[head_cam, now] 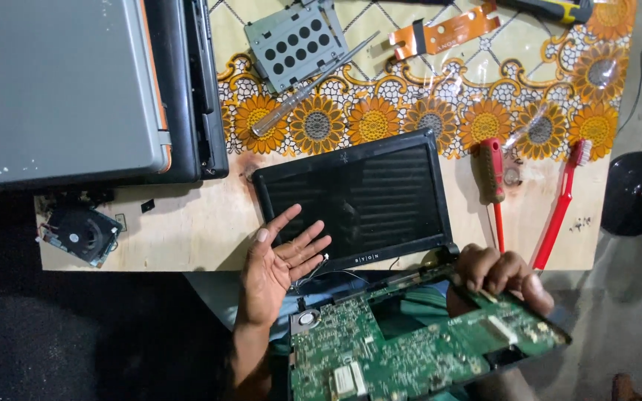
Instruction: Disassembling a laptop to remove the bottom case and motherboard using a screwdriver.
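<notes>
Green circuit board (410,349) in your lap, your right hand (501,273) with its grip clamped on the far edge, your left hand (280,260) open, palm up beside the black laptop screen (358,197), plywood tabletop (187,223) under a sunflower-print cloth (425,111), red screwdriver (492,174) nearby.

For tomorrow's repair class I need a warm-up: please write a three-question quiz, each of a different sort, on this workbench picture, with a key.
1. True or false: the left hand is open, palm up, and holds nothing.
2. Multiple choice: what does the right hand grip? A) the red screwdriver B) the edge of the green circuit board C) the red toothbrush
3. Fill in: beside the red screwdriver, to its right in the picture, lies a red ____.

Key
1. True: it hovers by the laptop screen.
2. B: its fingers curl over the green circuit board.
3. Toothbrush.
</notes>
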